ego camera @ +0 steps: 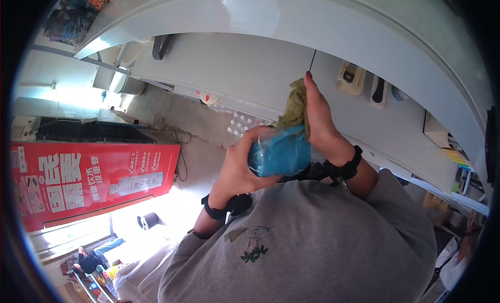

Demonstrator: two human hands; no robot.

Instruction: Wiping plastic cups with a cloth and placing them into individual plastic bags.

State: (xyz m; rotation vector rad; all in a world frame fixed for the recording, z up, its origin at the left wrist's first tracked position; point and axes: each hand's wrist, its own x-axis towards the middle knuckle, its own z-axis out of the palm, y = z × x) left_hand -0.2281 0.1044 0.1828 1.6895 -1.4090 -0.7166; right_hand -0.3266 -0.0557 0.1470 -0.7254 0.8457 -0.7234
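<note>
My left hand grips a blue container from the left side, thumb below and fingers over the top. Clear plastic film wraps the container, and its exact kind cannot be told. My right hand holds a crumpled olive-green cloth along the palm and fingers, fingertips pointing away from me. The lower end of that cloth meets the far right side of the blue container. Both hands are in front of my chest, by the near edge of a pale shelf board.
Packaged items lie on the shelf at the right, a dark curved object at its far left. A white upper board arches above it. Left stands a red panel with writing and a bottle picture. A person is at the lower left.
</note>
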